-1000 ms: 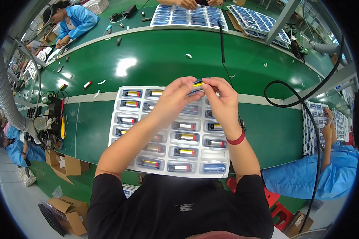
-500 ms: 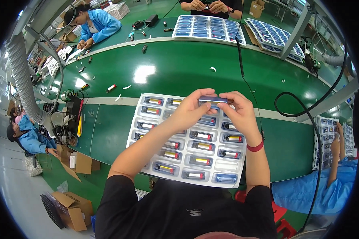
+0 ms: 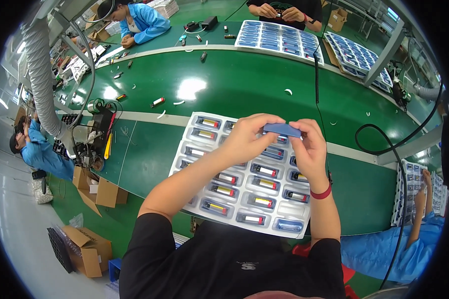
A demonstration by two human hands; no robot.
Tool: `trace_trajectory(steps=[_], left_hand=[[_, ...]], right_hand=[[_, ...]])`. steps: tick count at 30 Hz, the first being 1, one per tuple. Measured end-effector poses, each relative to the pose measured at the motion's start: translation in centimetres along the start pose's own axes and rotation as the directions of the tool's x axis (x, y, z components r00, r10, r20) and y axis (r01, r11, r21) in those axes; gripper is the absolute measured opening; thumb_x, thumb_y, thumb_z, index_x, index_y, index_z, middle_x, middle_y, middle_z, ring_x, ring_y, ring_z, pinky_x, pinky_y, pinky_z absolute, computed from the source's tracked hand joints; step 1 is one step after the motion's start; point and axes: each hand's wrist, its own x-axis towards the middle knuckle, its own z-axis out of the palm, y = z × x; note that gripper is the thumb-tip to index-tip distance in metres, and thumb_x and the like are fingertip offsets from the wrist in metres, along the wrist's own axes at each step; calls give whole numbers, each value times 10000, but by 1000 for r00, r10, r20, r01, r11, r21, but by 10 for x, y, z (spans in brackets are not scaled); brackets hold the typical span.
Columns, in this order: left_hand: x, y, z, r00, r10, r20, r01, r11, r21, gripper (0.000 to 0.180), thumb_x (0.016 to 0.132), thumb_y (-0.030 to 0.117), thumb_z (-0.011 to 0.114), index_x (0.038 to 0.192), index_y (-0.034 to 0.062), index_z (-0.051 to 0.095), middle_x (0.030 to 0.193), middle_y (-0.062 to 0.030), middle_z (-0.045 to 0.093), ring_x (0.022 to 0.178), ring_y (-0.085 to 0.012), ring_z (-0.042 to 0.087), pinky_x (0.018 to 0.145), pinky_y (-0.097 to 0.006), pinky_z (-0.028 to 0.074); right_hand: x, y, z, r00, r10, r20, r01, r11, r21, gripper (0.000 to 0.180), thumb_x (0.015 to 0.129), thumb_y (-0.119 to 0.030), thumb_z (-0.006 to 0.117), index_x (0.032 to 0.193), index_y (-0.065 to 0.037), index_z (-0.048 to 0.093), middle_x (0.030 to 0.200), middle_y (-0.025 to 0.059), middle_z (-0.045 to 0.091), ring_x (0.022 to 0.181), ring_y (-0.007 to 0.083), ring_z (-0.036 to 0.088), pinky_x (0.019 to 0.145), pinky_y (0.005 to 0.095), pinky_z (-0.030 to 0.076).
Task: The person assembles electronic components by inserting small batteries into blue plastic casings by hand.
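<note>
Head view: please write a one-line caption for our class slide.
Left hand and right hand hold a blue piece over a white tray with red-ended cylinders.

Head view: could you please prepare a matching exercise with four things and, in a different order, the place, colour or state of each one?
1. Blue piece
2. White tray
3. Wristband
4. Ribbed hose

A. red
B. at the picture's left side
C. held between left hand and right hand
D. divided into compartments

Pairs: 1-C, 2-D, 3-A, 4-B
</note>
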Motion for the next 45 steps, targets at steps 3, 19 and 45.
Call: trace_trajectory(steps=[3,19,45], left_hand=[[5,-12,0,999,-4,33,-2,983,184,365,904,45,711,1265,22,656,1194,-122,689,1016,-226,705,879,-341,563],[-79,-187,-401,887,-91,-453,459,273,845,369,965,234,648,1298,77,651,1168,-178,715,1078,-316,696,924,-387,534],[-92,17,145,618,-57,784,-414,825,386,183,844,180,752,975,90,660,937,-82,628,889,-267,659,702,-382,544]], right_hand=[[0,11,3,996,78,-45,-80,996,-44,228,903,58,661,1129,28,678,1046,103,664,923,174,661,797,292,545],[-164,-68,-71,904,414,108,-276,756,-593,133,818,-84,753,941,-62,708,1014,86,628,938,304,585,848,396,440],[-128,-40,-107,772,582,-255,-518,809,278,250,980,8,619,1227,46,627,983,77,682,797,121,642,744,263,523]])
